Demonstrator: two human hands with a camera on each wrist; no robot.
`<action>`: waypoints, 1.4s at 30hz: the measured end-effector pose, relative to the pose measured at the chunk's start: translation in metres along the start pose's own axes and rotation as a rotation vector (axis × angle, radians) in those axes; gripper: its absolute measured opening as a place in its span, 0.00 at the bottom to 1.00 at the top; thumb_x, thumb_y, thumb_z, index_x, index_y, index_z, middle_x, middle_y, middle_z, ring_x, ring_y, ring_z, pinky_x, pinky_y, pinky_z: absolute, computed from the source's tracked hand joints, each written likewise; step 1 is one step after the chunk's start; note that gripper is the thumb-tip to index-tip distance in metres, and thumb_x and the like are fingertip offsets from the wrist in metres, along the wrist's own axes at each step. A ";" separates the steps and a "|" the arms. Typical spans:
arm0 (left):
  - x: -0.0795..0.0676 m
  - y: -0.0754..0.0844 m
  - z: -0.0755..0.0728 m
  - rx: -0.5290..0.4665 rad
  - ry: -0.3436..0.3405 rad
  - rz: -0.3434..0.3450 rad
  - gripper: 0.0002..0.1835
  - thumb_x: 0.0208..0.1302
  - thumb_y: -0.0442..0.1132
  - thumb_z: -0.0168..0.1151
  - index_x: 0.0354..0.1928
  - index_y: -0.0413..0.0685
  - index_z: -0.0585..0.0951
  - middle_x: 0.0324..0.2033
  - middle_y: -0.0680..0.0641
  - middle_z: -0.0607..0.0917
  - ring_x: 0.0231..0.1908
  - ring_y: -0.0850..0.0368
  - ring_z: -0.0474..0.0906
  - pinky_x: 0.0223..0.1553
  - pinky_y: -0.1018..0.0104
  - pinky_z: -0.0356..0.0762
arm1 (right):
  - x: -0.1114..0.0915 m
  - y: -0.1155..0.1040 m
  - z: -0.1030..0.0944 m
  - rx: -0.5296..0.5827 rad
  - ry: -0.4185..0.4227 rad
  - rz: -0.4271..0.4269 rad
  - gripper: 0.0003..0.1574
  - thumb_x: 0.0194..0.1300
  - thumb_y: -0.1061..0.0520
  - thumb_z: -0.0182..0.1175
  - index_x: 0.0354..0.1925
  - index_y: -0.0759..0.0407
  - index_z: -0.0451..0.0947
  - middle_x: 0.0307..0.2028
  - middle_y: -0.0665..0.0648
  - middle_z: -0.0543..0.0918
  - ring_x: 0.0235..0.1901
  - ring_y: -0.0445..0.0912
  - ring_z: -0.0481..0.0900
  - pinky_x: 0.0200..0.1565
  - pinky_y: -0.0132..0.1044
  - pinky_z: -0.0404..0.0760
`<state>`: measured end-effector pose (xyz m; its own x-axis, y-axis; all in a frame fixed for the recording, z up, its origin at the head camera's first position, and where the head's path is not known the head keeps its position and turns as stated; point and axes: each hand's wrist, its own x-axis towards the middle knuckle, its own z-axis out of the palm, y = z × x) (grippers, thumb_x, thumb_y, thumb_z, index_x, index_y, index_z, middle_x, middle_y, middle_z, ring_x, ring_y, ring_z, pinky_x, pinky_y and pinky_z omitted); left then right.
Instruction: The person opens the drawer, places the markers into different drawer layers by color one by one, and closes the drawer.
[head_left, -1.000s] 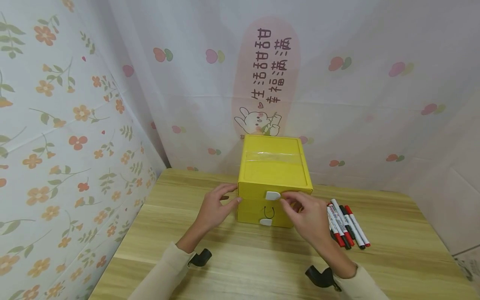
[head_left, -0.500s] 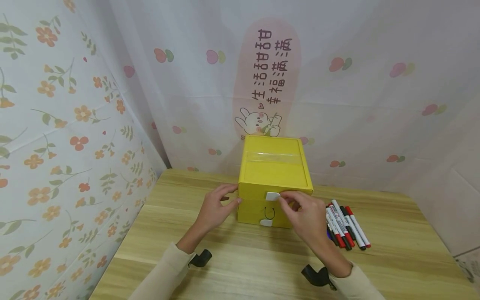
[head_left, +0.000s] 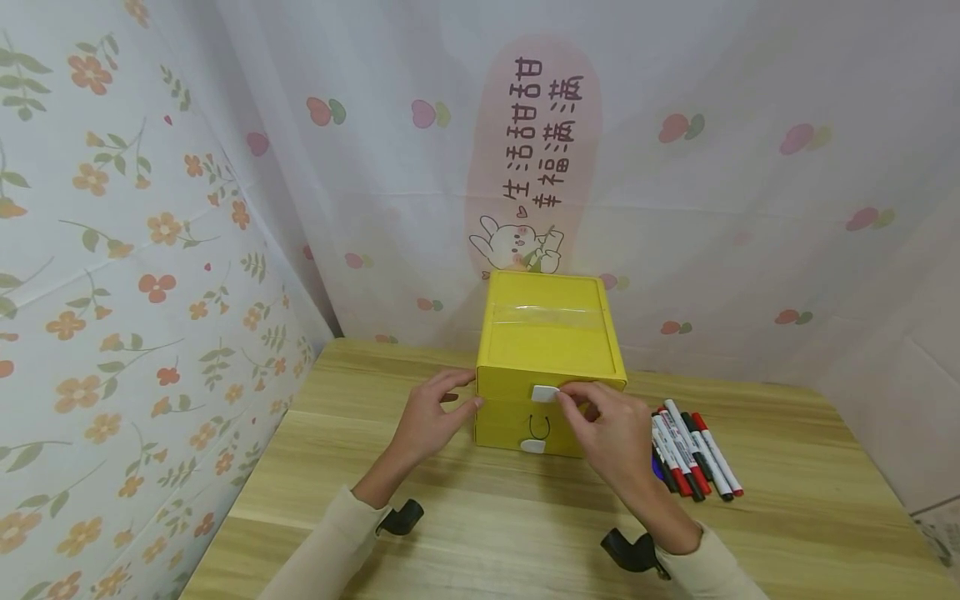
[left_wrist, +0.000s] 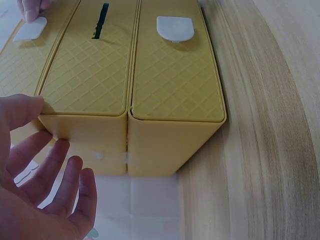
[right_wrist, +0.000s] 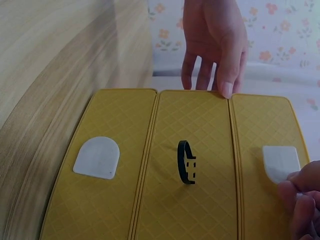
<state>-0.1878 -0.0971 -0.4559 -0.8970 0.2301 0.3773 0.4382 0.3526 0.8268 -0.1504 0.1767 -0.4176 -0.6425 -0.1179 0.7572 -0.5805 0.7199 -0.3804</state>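
Note:
A yellow box of stacked drawers [head_left: 551, 354] stands at the back of the table. My right hand [head_left: 618, 433] pinches the edge of the white tab [right_wrist: 280, 161] on its top drawer front with thumb and fingertips. My left hand [head_left: 435, 421] is at the box's left side: the thumb touches the front near the corner, and the other fingers [left_wrist: 42, 167] lie loosely bent by the side wall. A black loop handle [right_wrist: 182, 162] is on the middle drawer and another white tab [left_wrist: 175, 28] on the bottom one. All the drawers look closed.
Several red and black capped markers [head_left: 693, 450] lie heaped right of the box, beside my right hand, with a bit of something blue [head_left: 657, 467] under them. Behind the wooden table [head_left: 480, 533] hangs a printed curtain [head_left: 405, 208]. Clear tape [head_left: 551, 315] crosses the box top.
My right hand has shifted slightly left, covering a little more of the white tab and uncovering something blue by the markers. My left hand and the box look unmoved.

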 end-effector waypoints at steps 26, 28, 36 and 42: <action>0.001 -0.004 0.000 -0.008 0.003 0.034 0.20 0.73 0.33 0.73 0.64 0.38 0.87 0.60 0.41 0.89 0.61 0.40 0.85 0.57 0.41 0.88 | -0.001 -0.001 -0.001 -0.008 0.003 -0.031 0.06 0.62 0.66 0.80 0.35 0.61 0.91 0.26 0.53 0.89 0.18 0.39 0.80 0.21 0.30 0.78; 0.000 -0.004 0.000 -0.007 -0.001 0.031 0.20 0.73 0.33 0.73 0.65 0.38 0.87 0.61 0.41 0.89 0.61 0.40 0.85 0.57 0.41 0.88 | -0.002 -0.001 -0.002 -0.009 0.003 -0.033 0.06 0.62 0.66 0.80 0.35 0.61 0.91 0.26 0.53 0.89 0.18 0.39 0.80 0.22 0.30 0.79; 0.000 -0.001 -0.001 -0.002 -0.005 0.022 0.21 0.72 0.31 0.72 0.65 0.37 0.87 0.61 0.41 0.88 0.61 0.40 0.85 0.58 0.42 0.88 | -0.005 -0.002 -0.003 -0.004 0.010 -0.047 0.06 0.61 0.66 0.80 0.34 0.61 0.91 0.26 0.53 0.89 0.18 0.38 0.79 0.21 0.30 0.78; 0.001 -0.002 -0.001 0.005 -0.004 0.024 0.21 0.72 0.31 0.71 0.65 0.39 0.87 0.61 0.41 0.88 0.62 0.40 0.85 0.58 0.42 0.88 | -0.006 -0.003 -0.005 -0.002 0.012 -0.050 0.06 0.61 0.66 0.80 0.34 0.61 0.91 0.26 0.52 0.89 0.17 0.37 0.78 0.21 0.28 0.77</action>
<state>-0.1895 -0.0987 -0.4571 -0.8862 0.2419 0.3951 0.4596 0.3516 0.8156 -0.1422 0.1783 -0.4182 -0.6068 -0.1457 0.7814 -0.6109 0.7144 -0.3412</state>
